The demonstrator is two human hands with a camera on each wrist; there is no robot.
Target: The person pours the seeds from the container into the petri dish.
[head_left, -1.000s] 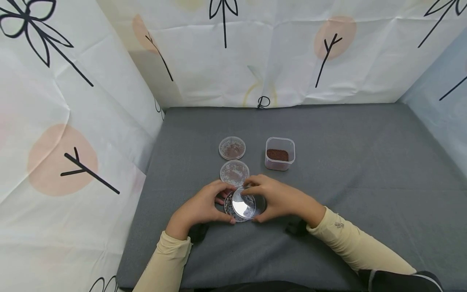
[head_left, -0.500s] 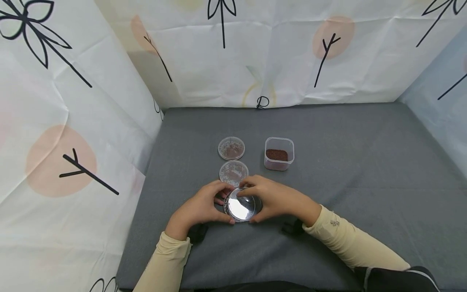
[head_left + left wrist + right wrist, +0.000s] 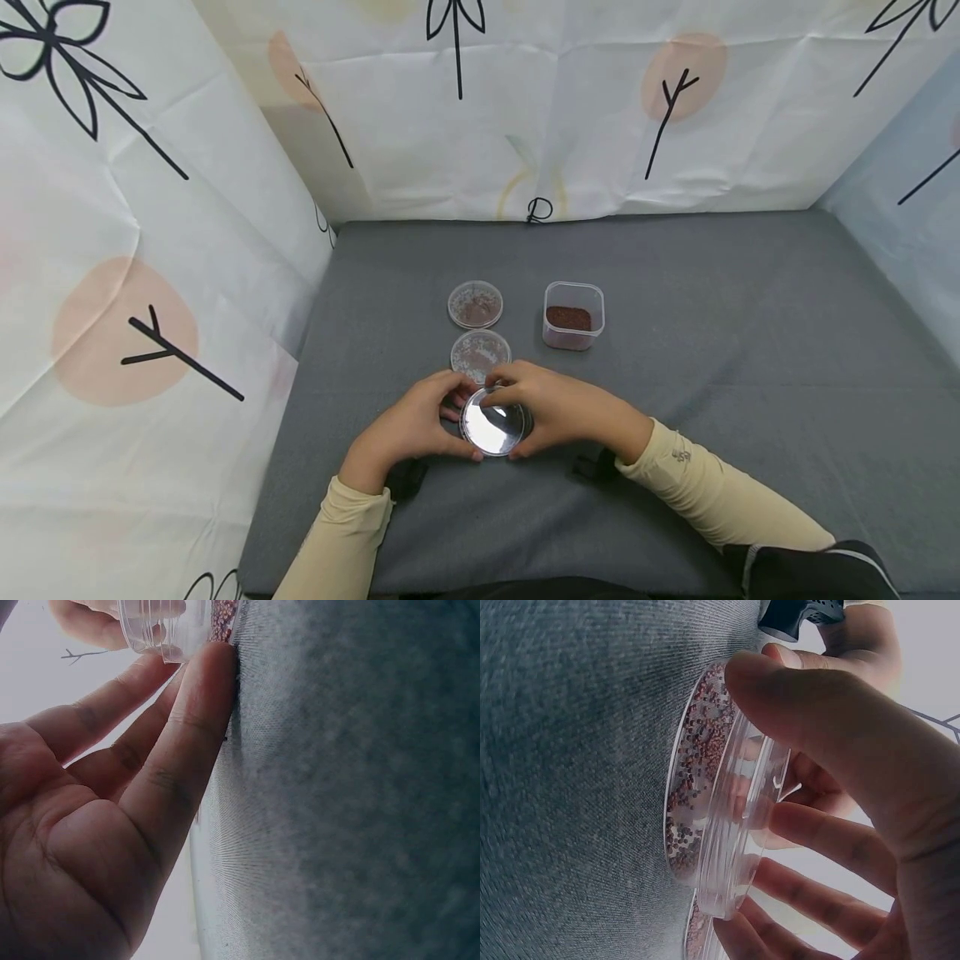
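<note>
A clear petri dish [image 3: 694,776] of small reddish-brown seeds stands on the grey cloth. My left hand [image 3: 405,425] holds its left side between thumb and fingers; the left wrist view has the thumb [image 3: 191,712] low against the wall. From the right, my right hand [image 3: 566,412] grips a clear round lid [image 3: 487,433] by its rim, thumb at the near side and fingers at the far side. The lid lies over the dish, slightly tilted in the right wrist view. Glare and the lid hide most of the seeds from above.
Two more petri dishes, a nearer one [image 3: 481,354] and a farther one [image 3: 476,304], stand in a line behind my hands. A square clear tub [image 3: 574,337] of brown grains [image 3: 568,318] is to their right. Patterned white sheets [image 3: 600,125] border the grey table [image 3: 712,333].
My right hand has moved left with the lid, from partly beside the seed dish to over it. My left hand has stayed at the dish's left side.
</note>
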